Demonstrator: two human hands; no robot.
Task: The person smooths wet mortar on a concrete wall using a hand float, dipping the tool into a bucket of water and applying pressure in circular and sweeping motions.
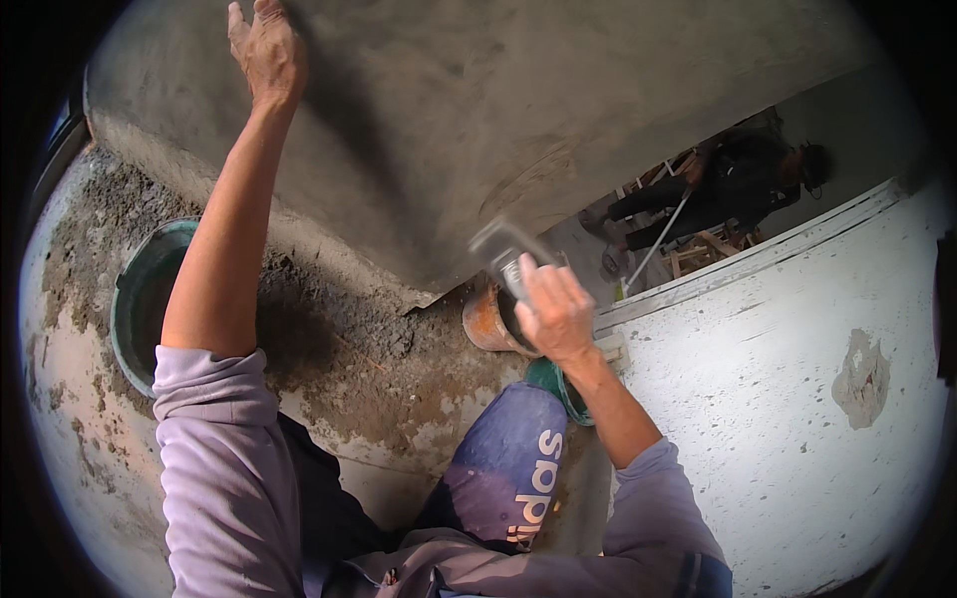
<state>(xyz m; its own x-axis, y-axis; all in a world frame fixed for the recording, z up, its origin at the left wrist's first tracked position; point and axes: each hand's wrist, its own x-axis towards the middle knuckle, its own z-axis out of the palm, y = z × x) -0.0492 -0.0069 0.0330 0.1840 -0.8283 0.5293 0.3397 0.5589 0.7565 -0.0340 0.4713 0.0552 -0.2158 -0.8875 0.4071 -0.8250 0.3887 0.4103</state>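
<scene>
Most of the grey plastered wall (449, 110) looks smooth and covered; only its ragged lower edge above the mortar-strewn floor (339, 349) seems unfinished. The left hand (267, 50) rests flat and open on the plaster. The right hand (554, 311) is closed around a blurred metal trowel (501, 249), held just above an orange bucket (484, 321).
</scene>
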